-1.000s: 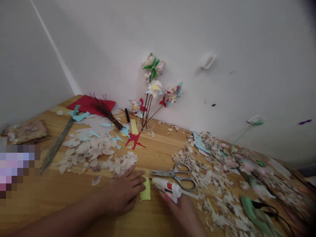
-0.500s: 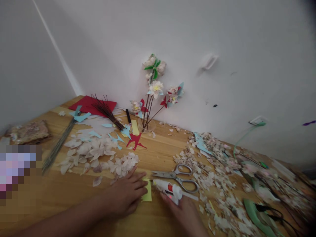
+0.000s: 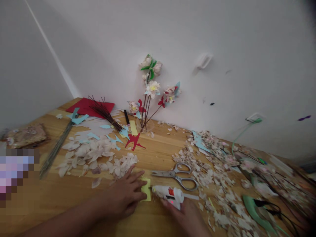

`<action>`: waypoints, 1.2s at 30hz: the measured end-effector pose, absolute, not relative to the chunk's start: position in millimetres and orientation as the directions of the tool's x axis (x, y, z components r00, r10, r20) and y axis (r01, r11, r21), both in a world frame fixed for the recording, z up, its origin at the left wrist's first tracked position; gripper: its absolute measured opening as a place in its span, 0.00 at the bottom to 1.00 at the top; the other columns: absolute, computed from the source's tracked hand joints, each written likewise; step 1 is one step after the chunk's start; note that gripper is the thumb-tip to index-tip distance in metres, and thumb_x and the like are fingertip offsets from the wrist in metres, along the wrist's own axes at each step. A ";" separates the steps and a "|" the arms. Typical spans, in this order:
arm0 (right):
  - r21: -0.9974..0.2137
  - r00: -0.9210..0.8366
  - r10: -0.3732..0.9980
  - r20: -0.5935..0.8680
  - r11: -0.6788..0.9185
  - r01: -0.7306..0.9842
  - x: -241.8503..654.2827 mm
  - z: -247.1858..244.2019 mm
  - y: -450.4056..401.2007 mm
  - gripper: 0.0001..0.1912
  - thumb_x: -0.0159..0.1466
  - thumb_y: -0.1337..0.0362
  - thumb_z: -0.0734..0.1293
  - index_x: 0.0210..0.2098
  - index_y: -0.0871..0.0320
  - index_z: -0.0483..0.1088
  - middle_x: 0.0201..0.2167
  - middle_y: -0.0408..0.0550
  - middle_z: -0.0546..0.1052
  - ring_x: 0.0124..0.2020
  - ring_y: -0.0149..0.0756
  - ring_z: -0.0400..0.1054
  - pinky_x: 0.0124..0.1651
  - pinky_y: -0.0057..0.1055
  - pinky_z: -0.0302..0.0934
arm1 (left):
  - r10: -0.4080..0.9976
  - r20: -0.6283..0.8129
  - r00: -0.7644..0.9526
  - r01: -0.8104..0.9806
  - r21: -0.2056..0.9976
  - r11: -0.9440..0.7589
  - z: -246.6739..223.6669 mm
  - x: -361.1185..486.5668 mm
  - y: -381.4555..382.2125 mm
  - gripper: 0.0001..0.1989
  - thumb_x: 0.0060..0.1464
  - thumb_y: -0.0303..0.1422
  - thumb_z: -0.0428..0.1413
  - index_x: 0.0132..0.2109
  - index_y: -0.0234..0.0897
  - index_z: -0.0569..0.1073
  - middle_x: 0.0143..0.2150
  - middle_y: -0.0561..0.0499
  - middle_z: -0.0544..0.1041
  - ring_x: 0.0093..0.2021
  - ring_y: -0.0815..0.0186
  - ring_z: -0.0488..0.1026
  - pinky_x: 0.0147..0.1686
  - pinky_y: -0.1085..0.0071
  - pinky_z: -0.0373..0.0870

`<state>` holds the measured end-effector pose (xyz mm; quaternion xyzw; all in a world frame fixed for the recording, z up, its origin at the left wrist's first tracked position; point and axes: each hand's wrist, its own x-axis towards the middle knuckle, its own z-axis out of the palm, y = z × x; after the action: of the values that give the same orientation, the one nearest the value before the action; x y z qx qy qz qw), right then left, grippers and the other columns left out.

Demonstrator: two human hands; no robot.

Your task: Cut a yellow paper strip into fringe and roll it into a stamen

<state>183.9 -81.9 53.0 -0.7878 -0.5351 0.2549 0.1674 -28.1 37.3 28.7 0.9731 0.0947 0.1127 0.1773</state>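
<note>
My left hand [image 3: 127, 194] lies on the wooden table with its fingers spread, the fingertips at the left edge of a small yellow paper piece [image 3: 147, 194]. In my right hand [image 3: 184, 214] is a white glue gun [image 3: 168, 192] with a red light, its nozzle pointing left at the yellow paper's right edge. Grey-handled scissors [image 3: 175, 174] lie open just beyond the glue gun. Pale petals [image 3: 124, 164] are heaped beyond my left hand.
Paper flowers on stems [image 3: 153, 88] stand in a clear holder by the wall. Further left are brown twigs [image 3: 106, 113], red paper [image 3: 85, 107] and wire stems [image 3: 59, 141]. Petal scraps [image 3: 212, 171] and a green power strip [image 3: 256, 212] with black plugs fill the right.
The glue gun has shifted slightly down relative to the scissors, its nozzle still near the yellow paper. The whole view has moved slightly; my left hand stays by the paper.
</note>
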 end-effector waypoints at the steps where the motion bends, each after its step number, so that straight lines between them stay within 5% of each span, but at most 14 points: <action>1: -0.528 0.292 0.929 -0.225 -0.369 0.765 184.6 52.9 -83.0 0.21 0.56 0.49 0.61 0.37 0.57 0.75 0.34 0.53 0.79 0.36 0.47 0.72 0.40 0.34 0.62 | 0.228 0.179 0.957 0.151 0.365 -0.919 28.1 -28.4 37.4 0.21 0.48 0.24 0.49 0.49 0.48 0.67 0.57 0.51 0.66 0.63 0.50 0.49 0.58 0.44 0.42; 20: -0.355 0.230 0.896 -0.381 -0.371 0.858 186.0 64.4 -93.8 0.21 0.57 0.52 0.59 0.40 0.59 0.74 0.38 0.56 0.78 0.40 0.49 0.71 0.42 0.35 0.61 | 0.206 0.268 0.941 0.089 0.391 -0.916 20.3 -35.0 39.0 0.26 0.46 0.23 0.52 0.51 0.53 0.66 0.59 0.53 0.64 0.64 0.51 0.46 0.59 0.45 0.29; 28: -0.500 0.333 0.924 -0.187 -0.381 0.778 185.9 55.8 -81.5 0.19 0.53 0.48 0.63 0.32 0.55 0.76 0.30 0.51 0.80 0.34 0.46 0.72 0.36 0.31 0.61 | 0.214 0.243 0.946 0.106 0.394 -0.913 22.3 -35.0 37.8 0.26 0.45 0.22 0.51 0.50 0.51 0.66 0.60 0.52 0.63 0.64 0.51 0.44 0.58 0.41 0.29; 36: -0.514 0.329 0.931 -0.159 -0.362 0.778 181.2 63.4 -60.5 0.19 0.54 0.49 0.63 0.34 0.57 0.75 0.32 0.52 0.79 0.35 0.45 0.72 0.37 0.31 0.61 | 0.208 0.236 0.949 0.098 0.408 -0.908 23.8 -35.5 37.9 0.29 0.44 0.22 0.52 0.52 0.54 0.65 0.60 0.53 0.62 0.64 0.50 0.46 0.58 0.41 0.31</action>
<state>181.2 -60.5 63.4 -0.7961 -0.5366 0.2180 0.1756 -35.5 37.9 23.8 0.9668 0.0792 0.1383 0.1995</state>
